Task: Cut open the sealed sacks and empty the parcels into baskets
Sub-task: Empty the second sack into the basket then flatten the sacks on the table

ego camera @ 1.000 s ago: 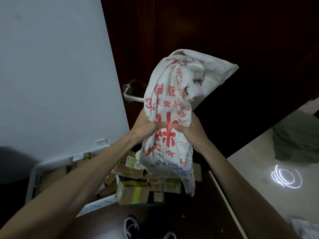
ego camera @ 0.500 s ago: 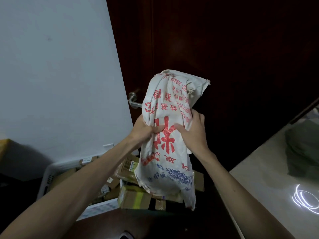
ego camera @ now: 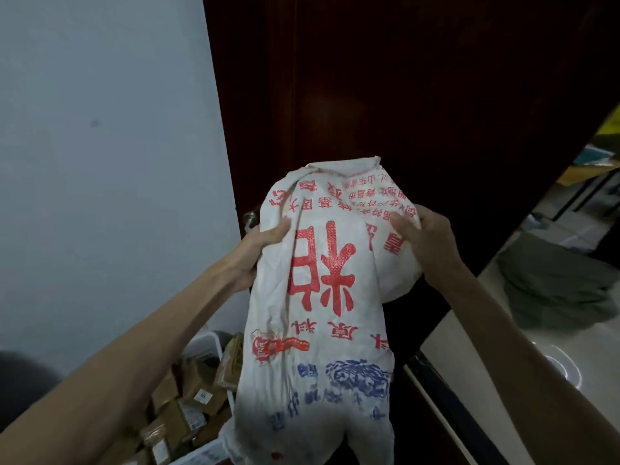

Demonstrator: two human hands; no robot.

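A white woven sack (ego camera: 318, 330) with red and blue print hangs upside down in front of me, limp and crumpled. My left hand (ego camera: 265, 243) grips its fabric on the left side near the top. My right hand (ego camera: 424, 243) grips a bunched fold on the right. Below the sack stands a white basket (ego camera: 209, 340) filled with several brown cardboard parcels (ego camera: 188, 404). The sack's lower end hides part of the basket.
A dark wooden door (ego camera: 402, 95) with a metal handle (ego camera: 250, 219) stands right behind the sack. A pale wall (ego camera: 100, 162) is to the left. On the light floor to the right lies a grey-green cloth heap (ego camera: 553, 290).
Both hands have slid apart and up the sack, spreading it wider. The sack hangs longer and closer to me, covering more of the basket. My view has shifted right.
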